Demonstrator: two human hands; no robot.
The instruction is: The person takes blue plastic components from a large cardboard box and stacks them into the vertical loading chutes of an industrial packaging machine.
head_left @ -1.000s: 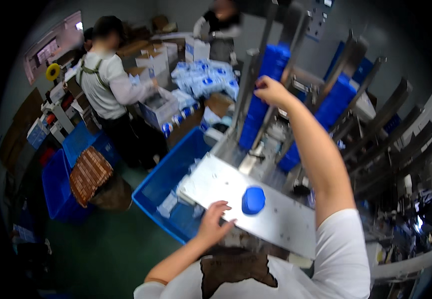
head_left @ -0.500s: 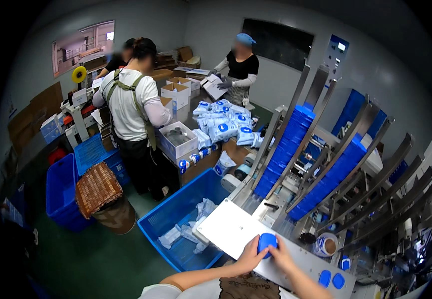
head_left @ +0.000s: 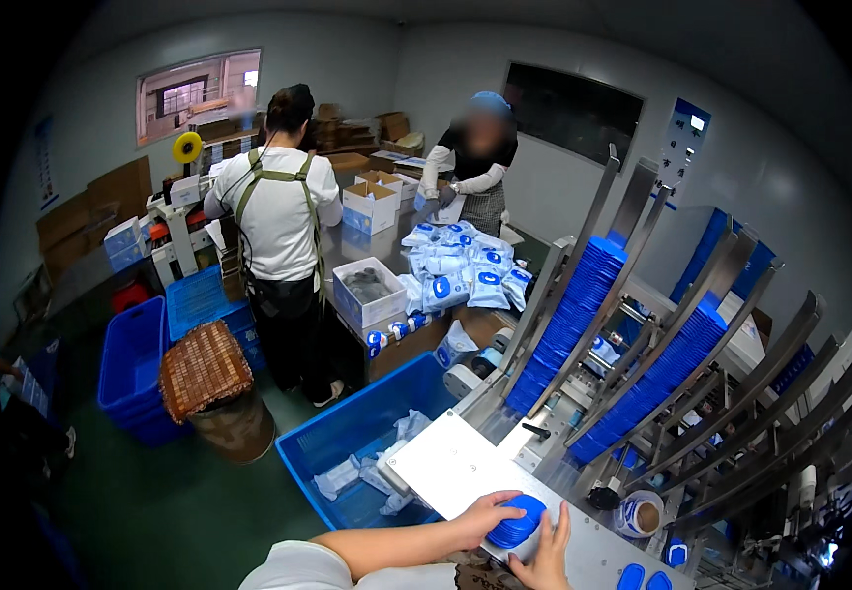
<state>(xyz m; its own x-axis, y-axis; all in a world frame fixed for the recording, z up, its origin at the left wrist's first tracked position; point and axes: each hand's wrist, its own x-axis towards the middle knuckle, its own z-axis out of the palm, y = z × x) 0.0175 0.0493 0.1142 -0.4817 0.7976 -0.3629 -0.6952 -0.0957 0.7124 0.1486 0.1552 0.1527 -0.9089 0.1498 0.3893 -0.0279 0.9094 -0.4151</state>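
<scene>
Grey metal plate (head_left: 450,462), workshop room

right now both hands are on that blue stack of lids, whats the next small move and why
Probably lift the blue stack of lids off the white plate toward a slanted chute: the left hand and right hand already cup it from both sides, and the chutes hold matching blue lids.

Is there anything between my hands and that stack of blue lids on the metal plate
Nothing visible. Both the left hand and the right hand already touch the stack of blue lids on the metal plate.
</scene>
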